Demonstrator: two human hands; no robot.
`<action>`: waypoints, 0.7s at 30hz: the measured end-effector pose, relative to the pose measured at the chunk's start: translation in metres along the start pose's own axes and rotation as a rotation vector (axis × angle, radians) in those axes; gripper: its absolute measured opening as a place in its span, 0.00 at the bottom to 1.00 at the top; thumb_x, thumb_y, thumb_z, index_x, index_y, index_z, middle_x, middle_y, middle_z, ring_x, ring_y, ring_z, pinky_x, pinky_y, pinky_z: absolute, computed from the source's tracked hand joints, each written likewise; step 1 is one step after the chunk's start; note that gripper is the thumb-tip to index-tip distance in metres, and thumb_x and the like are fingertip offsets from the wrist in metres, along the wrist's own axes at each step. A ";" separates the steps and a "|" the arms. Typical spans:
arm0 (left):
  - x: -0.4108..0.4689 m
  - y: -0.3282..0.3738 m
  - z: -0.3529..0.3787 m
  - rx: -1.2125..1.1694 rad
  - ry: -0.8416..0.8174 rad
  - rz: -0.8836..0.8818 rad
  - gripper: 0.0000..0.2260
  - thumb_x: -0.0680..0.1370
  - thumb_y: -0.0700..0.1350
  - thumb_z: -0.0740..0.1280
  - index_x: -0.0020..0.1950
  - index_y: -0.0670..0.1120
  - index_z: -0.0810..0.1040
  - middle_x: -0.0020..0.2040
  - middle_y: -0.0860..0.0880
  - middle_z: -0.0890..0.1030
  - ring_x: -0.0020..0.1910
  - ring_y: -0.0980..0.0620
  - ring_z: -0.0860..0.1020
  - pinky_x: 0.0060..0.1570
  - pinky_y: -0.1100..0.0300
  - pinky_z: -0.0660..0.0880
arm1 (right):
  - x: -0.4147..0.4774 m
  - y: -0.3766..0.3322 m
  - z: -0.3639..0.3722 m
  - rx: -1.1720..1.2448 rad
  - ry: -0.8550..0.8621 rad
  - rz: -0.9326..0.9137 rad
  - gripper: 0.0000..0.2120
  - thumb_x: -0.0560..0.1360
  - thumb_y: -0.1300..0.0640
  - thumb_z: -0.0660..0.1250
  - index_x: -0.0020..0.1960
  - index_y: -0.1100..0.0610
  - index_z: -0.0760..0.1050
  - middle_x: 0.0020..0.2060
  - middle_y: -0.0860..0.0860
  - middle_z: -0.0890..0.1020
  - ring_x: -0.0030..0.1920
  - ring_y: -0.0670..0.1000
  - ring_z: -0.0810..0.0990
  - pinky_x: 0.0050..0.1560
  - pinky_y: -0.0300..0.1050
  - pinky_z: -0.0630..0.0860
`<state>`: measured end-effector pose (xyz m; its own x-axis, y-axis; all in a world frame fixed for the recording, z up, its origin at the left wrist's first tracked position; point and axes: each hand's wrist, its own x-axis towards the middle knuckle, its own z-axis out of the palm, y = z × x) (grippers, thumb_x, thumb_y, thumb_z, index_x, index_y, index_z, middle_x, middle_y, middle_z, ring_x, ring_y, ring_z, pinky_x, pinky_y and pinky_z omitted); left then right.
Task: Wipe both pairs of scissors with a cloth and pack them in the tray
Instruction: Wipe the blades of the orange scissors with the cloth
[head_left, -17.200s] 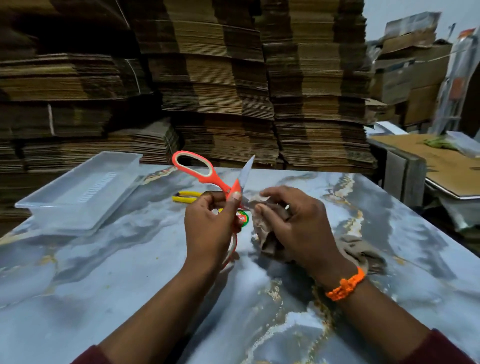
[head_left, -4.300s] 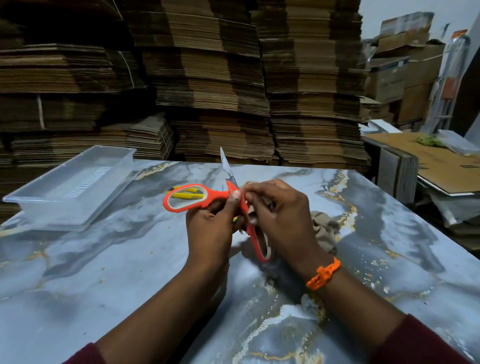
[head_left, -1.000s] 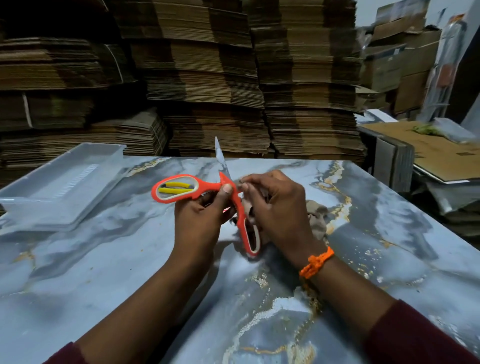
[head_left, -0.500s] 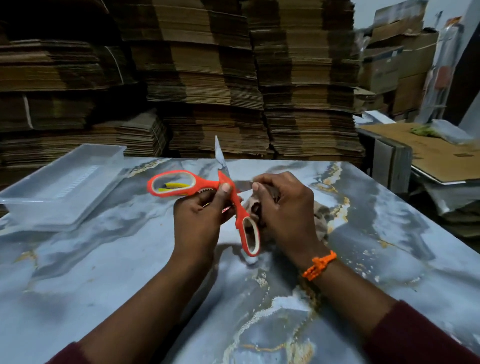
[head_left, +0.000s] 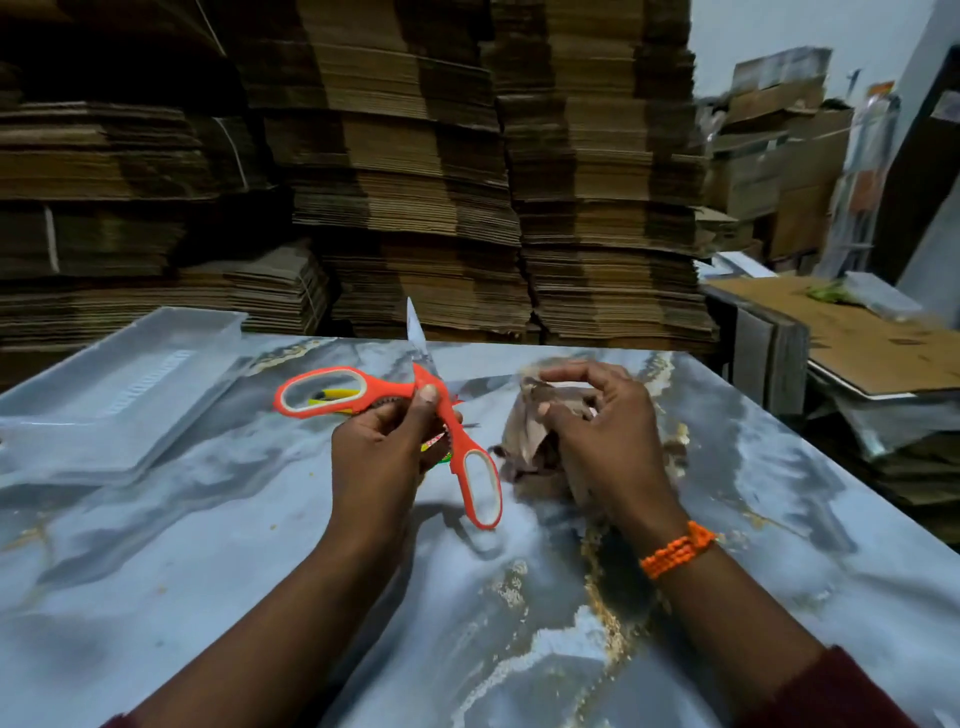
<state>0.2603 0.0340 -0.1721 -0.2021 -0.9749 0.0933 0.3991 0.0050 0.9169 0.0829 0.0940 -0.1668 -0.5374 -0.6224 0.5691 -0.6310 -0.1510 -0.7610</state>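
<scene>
L hand (head_left: 387, 452) grips orange scissors (head_left: 452, 431) at pivot, handles spread, blade tip up, held above table (head_left: 218, 561) mid. R hand (head_left: 602, 431) clutches brown cloth (head_left: 524, 431), apart from scissors. Yellow scissors (head_left: 332, 397) lie behind on the table. Tray (head_left: 119, 395) at far-left corner.

Orange scissors (head_left: 431, 410) spread open, brown cloth (head_left: 535, 431) crumpled, clear tray (head_left: 124, 384) left
</scene>
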 end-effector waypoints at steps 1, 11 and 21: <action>0.000 -0.001 0.001 0.001 0.003 0.000 0.09 0.81 0.47 0.69 0.54 0.43 0.86 0.46 0.46 0.89 0.47 0.50 0.88 0.38 0.66 0.80 | -0.002 -0.002 0.003 -0.005 -0.014 -0.002 0.13 0.72 0.60 0.76 0.52 0.45 0.84 0.57 0.44 0.81 0.56 0.40 0.81 0.60 0.47 0.81; -0.002 -0.006 0.005 -0.072 -0.046 -0.014 0.05 0.78 0.42 0.73 0.51 0.42 0.87 0.46 0.46 0.89 0.46 0.52 0.87 0.44 0.62 0.82 | -0.025 -0.022 0.043 -0.065 -0.012 -0.320 0.10 0.74 0.61 0.76 0.55 0.52 0.86 0.47 0.49 0.87 0.49 0.42 0.84 0.55 0.37 0.79; -0.002 -0.003 0.000 -0.088 -0.029 -0.068 0.07 0.78 0.41 0.71 0.51 0.38 0.85 0.42 0.44 0.87 0.39 0.51 0.86 0.42 0.60 0.83 | -0.003 -0.001 0.035 -0.052 0.046 -0.042 0.01 0.74 0.59 0.75 0.46 0.55 0.86 0.41 0.47 0.87 0.45 0.43 0.84 0.49 0.38 0.80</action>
<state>0.2600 0.0363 -0.1751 -0.2564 -0.9655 0.0444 0.4604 -0.0816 0.8839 0.1041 0.0692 -0.1789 -0.5341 -0.5801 0.6150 -0.6810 -0.1358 -0.7196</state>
